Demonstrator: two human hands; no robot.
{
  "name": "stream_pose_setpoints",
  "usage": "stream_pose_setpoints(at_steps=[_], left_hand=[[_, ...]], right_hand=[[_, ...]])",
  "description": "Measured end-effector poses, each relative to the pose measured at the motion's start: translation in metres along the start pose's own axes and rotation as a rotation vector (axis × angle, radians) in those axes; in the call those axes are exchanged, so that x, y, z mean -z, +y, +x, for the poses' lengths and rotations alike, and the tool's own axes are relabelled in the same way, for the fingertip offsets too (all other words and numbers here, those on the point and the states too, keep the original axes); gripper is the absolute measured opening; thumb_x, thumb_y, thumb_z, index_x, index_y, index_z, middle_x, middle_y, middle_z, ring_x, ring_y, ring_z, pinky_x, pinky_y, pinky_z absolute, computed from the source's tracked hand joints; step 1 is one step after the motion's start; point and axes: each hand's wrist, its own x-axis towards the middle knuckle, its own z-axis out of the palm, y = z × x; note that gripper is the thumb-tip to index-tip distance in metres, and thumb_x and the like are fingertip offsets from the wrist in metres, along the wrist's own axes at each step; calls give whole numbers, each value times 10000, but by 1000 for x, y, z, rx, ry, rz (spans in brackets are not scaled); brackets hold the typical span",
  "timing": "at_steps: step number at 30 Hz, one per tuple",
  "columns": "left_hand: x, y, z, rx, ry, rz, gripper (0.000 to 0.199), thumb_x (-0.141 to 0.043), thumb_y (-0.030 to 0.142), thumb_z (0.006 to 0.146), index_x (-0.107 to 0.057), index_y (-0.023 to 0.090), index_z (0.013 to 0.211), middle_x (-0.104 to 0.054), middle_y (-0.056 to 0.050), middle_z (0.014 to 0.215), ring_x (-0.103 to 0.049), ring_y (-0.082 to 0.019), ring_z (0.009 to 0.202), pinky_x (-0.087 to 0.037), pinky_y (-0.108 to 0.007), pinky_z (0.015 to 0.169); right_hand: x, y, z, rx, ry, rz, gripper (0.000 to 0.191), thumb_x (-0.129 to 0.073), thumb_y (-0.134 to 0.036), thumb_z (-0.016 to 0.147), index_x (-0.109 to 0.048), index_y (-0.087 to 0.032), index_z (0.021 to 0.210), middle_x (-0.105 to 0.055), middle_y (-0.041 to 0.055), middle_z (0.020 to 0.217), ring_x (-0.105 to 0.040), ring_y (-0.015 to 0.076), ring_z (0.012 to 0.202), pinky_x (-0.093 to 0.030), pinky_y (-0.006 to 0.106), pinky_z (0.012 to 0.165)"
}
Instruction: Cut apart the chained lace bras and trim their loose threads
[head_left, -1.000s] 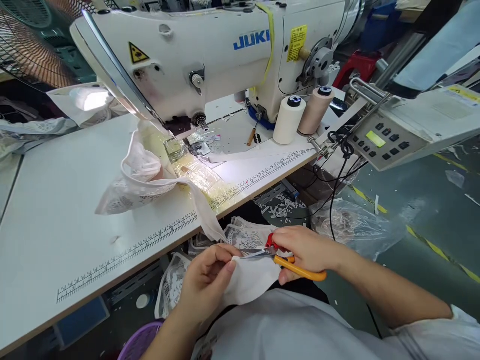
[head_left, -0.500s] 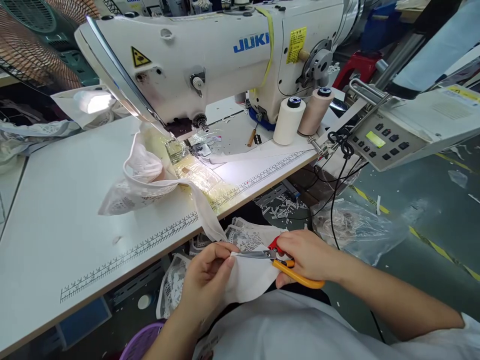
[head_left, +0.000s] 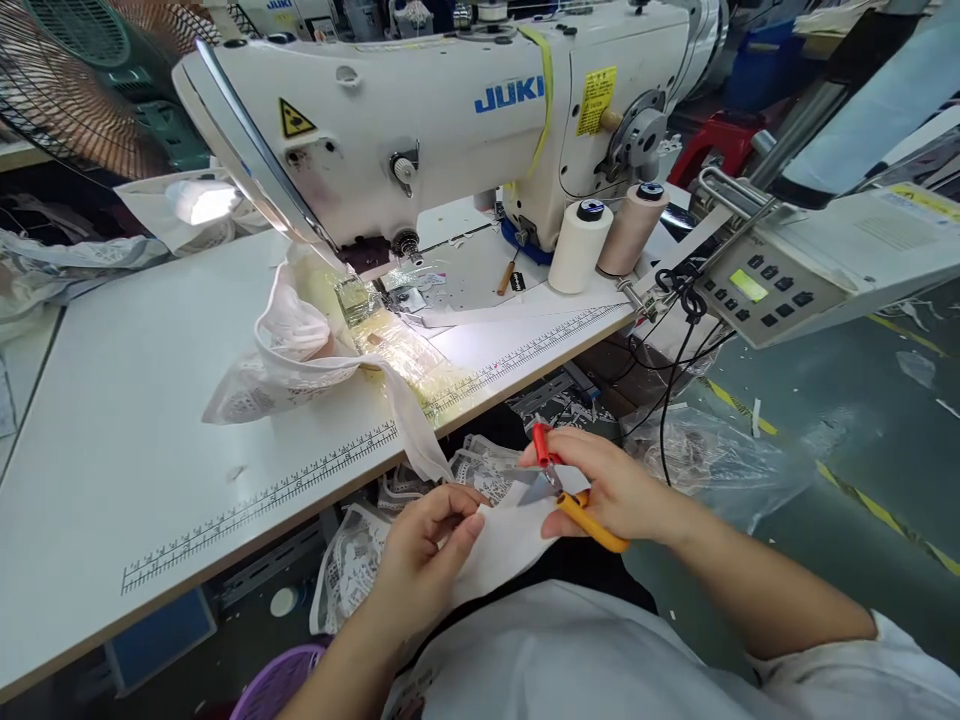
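My left hand (head_left: pixel 435 545) pinches the edge of a white fabric piece (head_left: pixel 506 545) between thumb and fingers, over my lap. In my right hand (head_left: pixel 615 485) is a pair of scissors (head_left: pixel 553 478) with one red and one orange handle. The scissor blades are parted and point left, close above the fabric; whether they touch it I cannot tell. White lace fabric (head_left: pixel 349 570) hangs below the table edge, behind my left hand. A white lace garment (head_left: pixel 292 350) lies on the table, and its strip runs over the edge down towards my left hand.
A white sewing machine (head_left: pixel 450 130) stands on the white table (head_left: pixel 150 400), which has a printed ruler along its front. Two thread cones (head_left: pixel 581 245) and a small wooden-handled tool (head_left: pixel 507 277) sit beside it. A control box (head_left: pixel 772 280) is at right, a purple basket (head_left: pixel 277 680) below.
The scissors have opened and tilted, with their blades lifted away from my left fingertips. My right hand has shifted slightly up and left. My left hand keeps its pinch on the fabric.
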Motion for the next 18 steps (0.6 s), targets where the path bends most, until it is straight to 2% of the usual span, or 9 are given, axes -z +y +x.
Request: stream_pose_setpoints(at_steps=[4, 8, 11, 14, 18], left_hand=[[-5, 1, -1, -51, -24, 114, 103, -551, 220, 792, -582, 188, 699, -644, -37, 689, -579, -166, 620, -468, -269, 567], [-10, 2, -1, -157, -2, 262, 105, -531, 184, 798, -565, 206, 701, -631, -5, 645, -557, -137, 539, -434, -232, 500], [-8, -4, -3, -193, -117, 504, 126, -439, 205, 856, -561, 207, 828, -648, -16, 708, -599, -157, 599, -452, -244, 557], [7, -17, -9, -162, -210, 817, 200, -382, 164, 851, -576, 183, 896, -662, -60, 738, -621, -223, 660, -439, -302, 596], [41, -30, -26, -58, -172, 911, 207, -402, 145, 822, -604, 176, 789, -663, -87, 727, -609, -266, 683, -414, -343, 636]], right_hand=[[-20, -16, 13, -89, -45, 131, 189, -600, -337, 736, -494, -183, 764, -531, 5, 723, -490, 137, 635, -424, 239, 576], [-36, -20, 16, -166, -67, 206, 174, -589, -249, 692, -427, -191, 668, -439, -41, 629, -398, 96, 549, -348, 190, 479], [-38, -14, 10, -115, 10, 141, 136, -536, -210, 688, -404, -198, 657, -413, -37, 611, -374, 105, 536, -327, 211, 471], [-34, -3, -2, -116, 97, 60, 91, -517, -198, 692, -430, -206, 718, -464, -11, 657, -426, 140, 568, -368, 258, 512], [-28, 11, -22, -197, 141, 111, 101, -515, -209, 752, -441, -239, 815, -498, 20, 756, -497, 199, 665, -424, 327, 586]])
